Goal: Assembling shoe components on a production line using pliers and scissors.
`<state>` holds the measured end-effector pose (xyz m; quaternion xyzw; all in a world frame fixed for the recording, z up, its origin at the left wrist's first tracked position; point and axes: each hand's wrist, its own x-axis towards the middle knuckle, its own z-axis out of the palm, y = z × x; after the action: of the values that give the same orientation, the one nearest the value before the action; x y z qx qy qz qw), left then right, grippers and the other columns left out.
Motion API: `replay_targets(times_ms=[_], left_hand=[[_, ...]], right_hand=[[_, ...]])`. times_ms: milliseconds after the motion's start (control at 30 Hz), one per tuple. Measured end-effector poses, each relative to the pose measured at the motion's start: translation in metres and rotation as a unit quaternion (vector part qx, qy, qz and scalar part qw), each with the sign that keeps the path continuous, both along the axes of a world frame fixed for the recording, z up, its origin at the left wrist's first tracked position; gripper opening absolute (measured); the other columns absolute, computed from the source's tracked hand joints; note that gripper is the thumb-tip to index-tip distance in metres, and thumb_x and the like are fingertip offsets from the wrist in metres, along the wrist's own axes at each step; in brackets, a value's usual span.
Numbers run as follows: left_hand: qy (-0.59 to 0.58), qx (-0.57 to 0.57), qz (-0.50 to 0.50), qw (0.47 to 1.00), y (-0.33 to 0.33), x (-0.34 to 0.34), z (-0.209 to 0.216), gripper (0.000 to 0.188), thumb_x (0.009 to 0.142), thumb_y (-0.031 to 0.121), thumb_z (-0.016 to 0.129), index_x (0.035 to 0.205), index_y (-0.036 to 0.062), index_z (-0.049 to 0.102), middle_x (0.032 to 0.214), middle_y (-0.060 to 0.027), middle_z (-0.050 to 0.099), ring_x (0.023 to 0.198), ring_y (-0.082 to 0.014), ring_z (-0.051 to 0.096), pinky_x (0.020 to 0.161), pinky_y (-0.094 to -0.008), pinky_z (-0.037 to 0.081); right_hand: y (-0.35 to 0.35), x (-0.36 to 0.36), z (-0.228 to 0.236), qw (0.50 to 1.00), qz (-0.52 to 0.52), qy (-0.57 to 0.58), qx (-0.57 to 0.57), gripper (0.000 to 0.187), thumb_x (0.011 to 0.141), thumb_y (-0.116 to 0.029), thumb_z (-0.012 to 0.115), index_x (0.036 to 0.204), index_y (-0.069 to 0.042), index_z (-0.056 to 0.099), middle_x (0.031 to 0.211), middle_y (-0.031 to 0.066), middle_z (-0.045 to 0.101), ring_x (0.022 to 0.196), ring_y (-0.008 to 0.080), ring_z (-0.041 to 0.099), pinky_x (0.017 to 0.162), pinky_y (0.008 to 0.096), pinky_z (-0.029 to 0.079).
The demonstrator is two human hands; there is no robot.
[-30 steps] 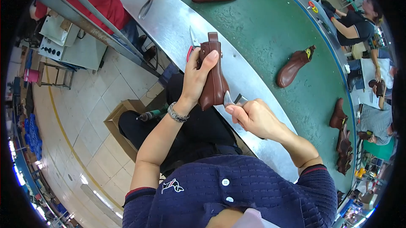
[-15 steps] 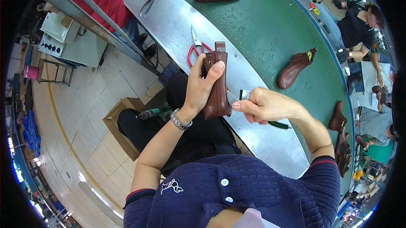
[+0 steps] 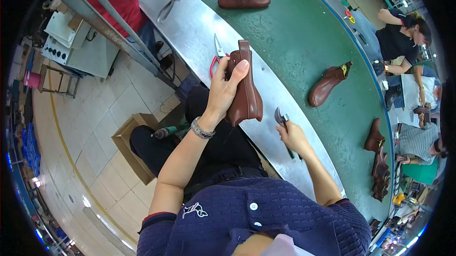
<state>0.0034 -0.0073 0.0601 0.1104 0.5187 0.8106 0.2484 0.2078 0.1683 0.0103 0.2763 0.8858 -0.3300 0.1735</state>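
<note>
Boot sits upright in the left hand, gripped at the centre, above the scissors at 12 o'clock on the surface. Since a second ago the right hand has dropped away toward 4 o'clock, closed on pliers, so tool and leather are now apart. Plier handles are mostly hidden in the fist; the boot's sole faces away.

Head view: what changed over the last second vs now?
The right hand with its metal pincers drew away from the brown boot, down and to the person's right; a second ago the tool was at the boot's side. The left hand kept its grip on the boot, held upright above the lap. The red-handled scissors stayed on the metal bench edge, and the boots on the green belt lie as before.
</note>
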Motion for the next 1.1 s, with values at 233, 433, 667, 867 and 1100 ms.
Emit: replay_targets(times_ms=[233,433,667,867,1100], left_hand=[[0.086,-0.03,0.027,0.996,0.008,0.015,-0.006,0.046,0.087,0.045,0.069,0.101,0.0042,0.052,0.089,-0.004,0.055,0.076,-0.0092,0.054,0.068,-0.027,0.047],[0.183,-0.139,0.044,0.972,0.029,0.037,-0.005,0.079,0.076,0.052,0.076,0.128,0.0025,0.045,0.121,-0.0192,0.047,0.117,-0.0308,0.043,0.1,-0.0412,0.036],[0.156,-0.075,0.008,0.985,0.049,0.056,-0.024,0.127,0.061,0.053,0.085,0.148,-0.0012,0.011,0.125,-0.0237,0.05,0.11,-0.0341,0.054,0.097,-0.0436,0.042],[0.174,-0.118,0.017,0.978,0.053,0.053,-0.032,0.135,0.057,0.055,0.087,0.149,-0.0029,0.006,0.119,-0.0247,0.054,0.106,-0.0357,0.056,0.093,-0.043,0.044],[0.137,-0.088,-0.004,0.987,0.054,0.045,-0.029,0.137,0.058,0.056,0.086,0.149,-0.0038,0.003,0.109,-0.0219,0.06,0.097,-0.0336,0.061,0.088,-0.0413,0.047]], right_hand=[[0.01,0.031,-0.022,0.996,0.045,-0.006,0.083,0.046,0.091,-0.02,0.059,0.132,-0.002,0.05,0.113,0.0251,0.06,0.101,0.039,0.06,0.087,0.0439,0.048],[-0.003,-0.043,0.124,0.923,-0.017,0.155,-0.351,0.059,0.096,-0.037,0.056,0.14,0.0,0.041,0.12,0.0215,0.062,0.112,0.0249,0.059,0.096,0.0343,0.045],[0.025,-0.055,0.141,0.967,0.148,-0.008,-0.206,0.061,0.095,-0.036,0.057,0.139,-0.001,0.034,0.111,0.0204,0.064,0.101,0.0284,0.064,0.086,0.0387,0.049],[0.011,-0.066,0.157,0.979,0.115,-0.024,-0.169,0.047,0.094,-0.026,0.059,0.127,0.002,0.042,0.092,0.0216,0.066,0.08,0.0344,0.065,0.071,0.0428,0.048],[-0.001,-0.069,0.155,0.989,0.065,0.021,-0.131,0.042,0.091,-0.018,0.062,0.123,0.004,0.045,0.088,0.0246,0.066,0.085,0.0393,0.066,0.072,0.0435,0.051]])
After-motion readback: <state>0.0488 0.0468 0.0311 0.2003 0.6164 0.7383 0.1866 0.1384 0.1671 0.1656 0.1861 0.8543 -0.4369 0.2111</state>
